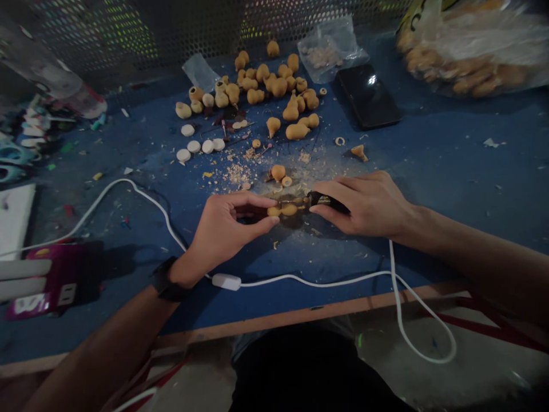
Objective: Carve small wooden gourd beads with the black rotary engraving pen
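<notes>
My left hand (229, 224) pinches a small tan gourd (282, 210) between thumb and fingers, just above the blue tabletop (450, 171). My right hand (364, 203) is wrapped round a dark corded hand tool (322, 200) whose tip points left and meets the gourd. A white cable (300, 279) with an inline switch runs from the tool across the table front. Shavings and another small gourd (278, 171) lie just beyond my hands.
A pile of several tan gourds (274, 86) and white discs (199, 147) sits further back. A black phone (368, 96), clear bags (330, 48), a big bag of gourds (472, 51), a magenta power strip (51, 280) and the table's front edge (300, 315) surround me.
</notes>
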Tool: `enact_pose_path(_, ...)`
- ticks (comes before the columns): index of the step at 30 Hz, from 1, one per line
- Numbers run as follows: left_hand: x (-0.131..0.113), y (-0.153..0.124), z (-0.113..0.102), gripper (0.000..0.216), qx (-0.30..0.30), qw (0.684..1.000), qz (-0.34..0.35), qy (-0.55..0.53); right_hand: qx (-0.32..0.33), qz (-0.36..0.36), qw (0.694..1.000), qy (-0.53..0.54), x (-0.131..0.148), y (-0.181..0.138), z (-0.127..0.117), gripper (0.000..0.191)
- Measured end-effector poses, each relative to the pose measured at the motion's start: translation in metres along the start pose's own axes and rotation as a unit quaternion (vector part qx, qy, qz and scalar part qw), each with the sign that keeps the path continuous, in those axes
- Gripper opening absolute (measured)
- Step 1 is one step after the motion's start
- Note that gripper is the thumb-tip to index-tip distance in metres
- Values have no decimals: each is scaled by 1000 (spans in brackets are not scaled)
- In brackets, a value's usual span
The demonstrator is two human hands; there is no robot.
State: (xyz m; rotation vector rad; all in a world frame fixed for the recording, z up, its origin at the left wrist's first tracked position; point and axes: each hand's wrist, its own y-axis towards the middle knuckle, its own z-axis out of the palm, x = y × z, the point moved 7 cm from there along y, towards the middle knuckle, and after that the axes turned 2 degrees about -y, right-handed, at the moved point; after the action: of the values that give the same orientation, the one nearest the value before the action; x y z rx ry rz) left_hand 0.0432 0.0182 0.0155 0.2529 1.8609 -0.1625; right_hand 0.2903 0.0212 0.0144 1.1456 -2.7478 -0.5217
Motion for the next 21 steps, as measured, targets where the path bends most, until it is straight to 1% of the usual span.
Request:
enact_pose_path(4,1,0,1,25,3,1000,-1,-5,3,8,1000,8,-1,0,1,51)
enact_pose_path(8,0,0,1,23,2,1000,-1,-4,-5,0,1000,6,0,0,0,55)
enact_pose_path(10,-1,0,0,21,0,1000,0,-2,-6,-2,1000,10,0,0,-1,54)
enact_pose_path(13,-2,0,1,21,3,1000,-2,-2,0,0,1000,20,-2,-1,0,50)
enact_pose_path(17,-1,0,1,24,5,1000,-6,4,5,0,1000,10,-2,-1,1,51)
enact_pose_path(21,-1,0,1,21,2,1000,-3,-4,15,11,1000,3,-2,-1,2,50)
